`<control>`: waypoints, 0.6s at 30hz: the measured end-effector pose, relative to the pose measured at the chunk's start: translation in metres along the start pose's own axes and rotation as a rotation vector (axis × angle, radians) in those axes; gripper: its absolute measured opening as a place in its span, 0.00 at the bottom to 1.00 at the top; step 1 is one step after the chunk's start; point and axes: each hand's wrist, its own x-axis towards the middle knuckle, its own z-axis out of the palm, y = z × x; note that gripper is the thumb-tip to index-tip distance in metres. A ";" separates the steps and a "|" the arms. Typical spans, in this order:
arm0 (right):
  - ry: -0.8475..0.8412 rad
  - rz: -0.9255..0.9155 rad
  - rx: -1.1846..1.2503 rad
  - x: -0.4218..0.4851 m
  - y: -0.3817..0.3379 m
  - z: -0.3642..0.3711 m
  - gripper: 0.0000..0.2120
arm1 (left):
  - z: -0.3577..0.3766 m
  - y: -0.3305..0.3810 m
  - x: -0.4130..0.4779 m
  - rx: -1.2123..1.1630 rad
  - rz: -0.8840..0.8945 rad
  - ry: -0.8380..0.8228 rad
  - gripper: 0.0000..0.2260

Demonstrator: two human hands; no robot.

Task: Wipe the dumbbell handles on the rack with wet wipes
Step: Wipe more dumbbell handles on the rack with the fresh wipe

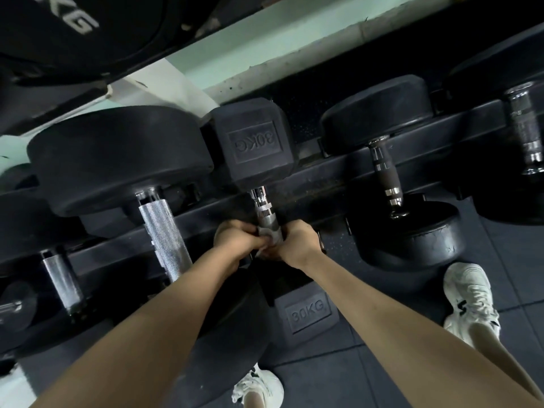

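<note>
Our left hand (235, 241) and right hand (297, 244), fingers curled, clasp the wet wipe (269, 238) round the 30KG dumbbell handle (265, 209); neighbouring handles (163, 231) beside it likely remain.

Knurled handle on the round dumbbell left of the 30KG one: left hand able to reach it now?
Probably yes: the knurled handle lies bare beside the left hand, nothing across it. But that hand is pinching the wet wipe on the 30KG dumbbell's handle, so it must leave that first.

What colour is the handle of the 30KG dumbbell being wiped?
Shiny chrome silver; the handle shows best in the head view, above the white wipe.
</note>
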 end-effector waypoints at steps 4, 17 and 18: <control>0.143 -0.089 0.096 -0.012 0.001 -0.011 0.09 | 0.010 0.004 0.002 -0.100 0.059 0.074 0.15; -0.002 -0.026 0.547 -0.010 -0.025 -0.022 0.11 | 0.011 0.013 0.003 -0.413 0.027 0.199 0.13; -0.008 -0.023 0.533 -0.011 -0.023 -0.022 0.10 | 0.012 0.014 0.002 -0.391 0.029 0.208 0.11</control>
